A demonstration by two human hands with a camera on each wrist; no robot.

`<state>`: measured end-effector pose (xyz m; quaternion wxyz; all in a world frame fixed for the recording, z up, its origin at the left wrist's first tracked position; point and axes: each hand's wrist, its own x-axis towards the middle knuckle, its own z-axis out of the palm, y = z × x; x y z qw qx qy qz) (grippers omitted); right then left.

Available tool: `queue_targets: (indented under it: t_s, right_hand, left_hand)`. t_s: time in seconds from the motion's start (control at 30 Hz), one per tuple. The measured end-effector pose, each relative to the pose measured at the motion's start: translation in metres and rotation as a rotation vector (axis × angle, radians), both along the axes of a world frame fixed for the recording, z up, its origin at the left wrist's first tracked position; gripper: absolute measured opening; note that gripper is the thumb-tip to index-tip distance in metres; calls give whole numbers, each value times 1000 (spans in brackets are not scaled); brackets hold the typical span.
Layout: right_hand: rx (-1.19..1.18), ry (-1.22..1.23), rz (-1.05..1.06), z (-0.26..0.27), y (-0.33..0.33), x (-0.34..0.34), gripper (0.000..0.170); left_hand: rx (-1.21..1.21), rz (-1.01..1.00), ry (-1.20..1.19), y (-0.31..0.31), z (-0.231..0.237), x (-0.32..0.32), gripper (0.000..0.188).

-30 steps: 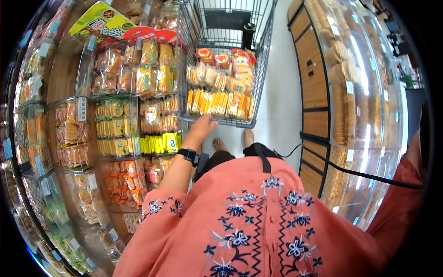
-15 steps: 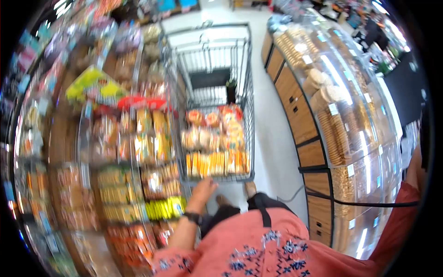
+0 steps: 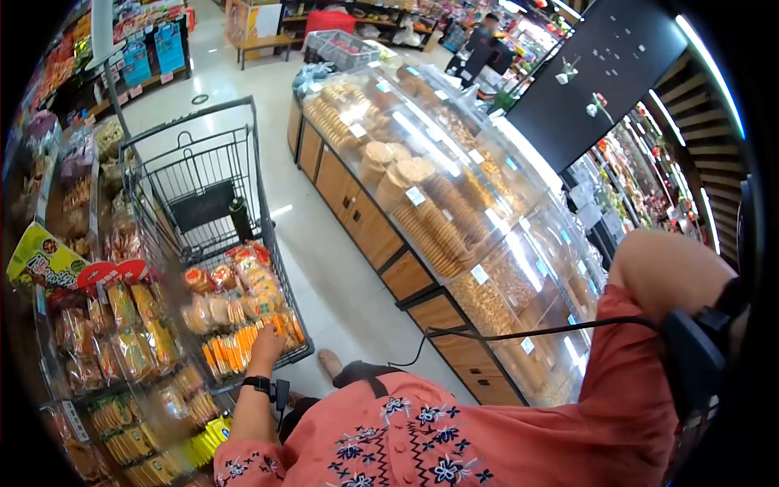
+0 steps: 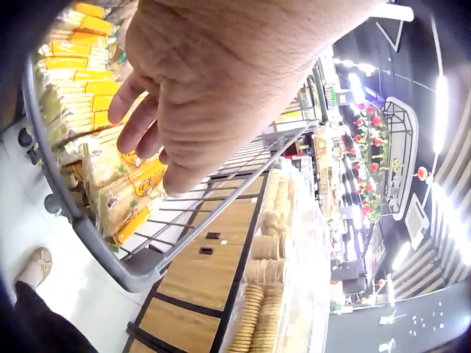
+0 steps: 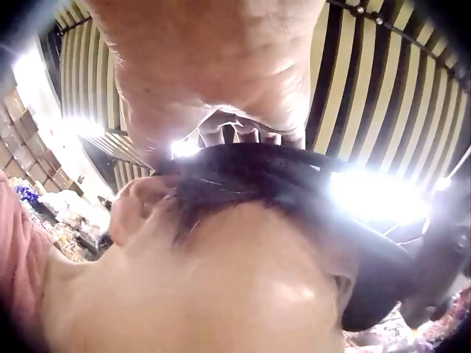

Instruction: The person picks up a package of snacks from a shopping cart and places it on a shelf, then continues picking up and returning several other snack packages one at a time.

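My left hand (image 3: pixel 268 345) reaches over the near end of a shopping cart (image 3: pixel 294 357). Under it stands a row of clear snack packs with orange labels (image 3: pixel 225 355). The left wrist view shows the hand's fingers (image 4: pixel 136 129) loosely bent just over these packs (image 4: pixel 121 195), gripping none. Behind that row, more bags of round pale biscuits (image 3: pixel 213 315) fill the cart. Up at the person's head, the right hand (image 5: pixel 213 66) is at a black headband (image 5: pixel 250 165); its fingers are partly hidden behind the band, and how they lie on it I cannot tell.
Packaged snacks (image 3: pixel 134 349) fill shelves along the left. On the right runs a wooden cabinet (image 3: pixel 349 211) topped with clear bins of stacked biscuits (image 3: pixel 430 227). A black cable (image 3: pixel 535 333) crosses in front of the body. Farther back, a person (image 3: pixel 483 45) stands among displays.
The view has swung up and to the right, so the cart now appears farther left. My left hand has moved from the cart's near rim onto the orange-labelled packs. The right arm is raised into view.
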<state>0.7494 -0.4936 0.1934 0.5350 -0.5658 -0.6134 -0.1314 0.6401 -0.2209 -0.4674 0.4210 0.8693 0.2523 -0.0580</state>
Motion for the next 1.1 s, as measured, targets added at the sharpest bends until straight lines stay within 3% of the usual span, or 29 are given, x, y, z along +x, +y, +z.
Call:
queue_targets:
  t_s: [0.13,0.23,0.4,0.53,0.63,0.73,0.77,0.83,0.87,0.93,0.97,1.0,1.07,1.1]
  right_hand:
    - [-18,111,-65,-14,-5,8,50]
    - [-81,276,-103,-50,2,29,50]
    - [-322,517,-117,-163,6,76,49]
    - [-549,683,-266,-252,-1,90,53]
    - [-856,432,-396,-295,-14,98,56]
    - [-1287,219,-319,-319,-35,112,58]
    - [-1106,120,-298,-325,-43,114,60]
    - [-669,-168,-730,-270,-30,106,60]
    - [-409,-146,-920,-247,-37,111,62]
    - [59,-358,-1097,-199,-56,116,57]
    - [91,-645,-1003,-160,-43,113,55]
    - [-24,-723,-979,-150,-41,119,57]
    - [32,-648,-1035,-147,-41,117,57]
    - [-30,-567,-950,-150,-34,114,54]
  left_hand:
    - [-5,22,163,-17,-11,8,43]
    - [10,84,152,-29,-2,4,44]
    - [21,103,203,-31,-10,9,46]
    - [62,82,225,-36,-34,15,48]
    - [121,96,249,-41,-35,18,41]
    - [111,146,181,-38,-46,15,42]
    - [72,163,125,-33,-48,15,42]
    - [-7,224,40,-23,-48,5,42]
    - [-54,247,31,-20,-53,-1,44]
    - [-183,293,54,-13,-49,-18,52]
    - [-269,323,68,-13,-35,-16,59]
    - [-221,304,41,-10,-28,-15,55]
    - [-262,347,5,-14,-17,-29,48]
    - [-343,412,-36,-14,-11,-25,45]
